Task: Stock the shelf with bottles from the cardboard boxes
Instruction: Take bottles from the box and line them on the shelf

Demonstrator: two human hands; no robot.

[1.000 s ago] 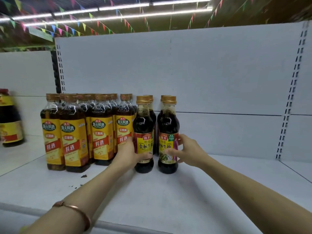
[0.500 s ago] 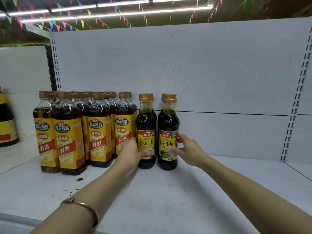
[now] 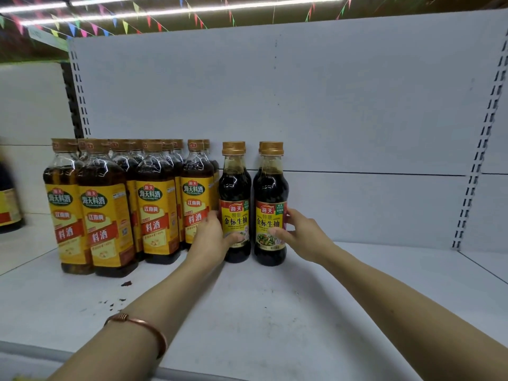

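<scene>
Two dark soy sauce bottles stand upright side by side on the white shelf (image 3: 275,312), near its back panel, and each is held by one of the person's hands. The left hand (image 3: 211,240) grips the left soy sauce bottle (image 3: 235,202) low on its yellow label: the thumb (image 3: 236,237) curls across the front of the label, while the other fingers wrap round the far side, out of sight. The right hand (image 3: 299,235) holds the right soy sauce bottle (image 3: 270,204) in the same way, its thumb (image 3: 276,232) pressed on the label's front and its fingers curled round the bottle's right side. Both bottles have gold screw caps, clear necks, nearly black contents and yellow-and-red labels with Chinese characters; a narrow gap separates them, and their bases rest on the shelf. Behind each, another gold cap shows partly, so a second row stands at the back. Just left of the left hand stands a tight block of taller cooking wine bottles (image 3: 156,210), square-shouldered, with brown liquid, yellow labels and tan caps, several rows deep. A few dark specks (image 3: 126,284) lie on the shelf before them. A copper bracelet (image 3: 143,325) circles the left wrist. A blurred bottle (image 3: 9,207) sits at the far left edge, and coloured bunting (image 3: 126,23) hangs under the ceiling lights above.
</scene>
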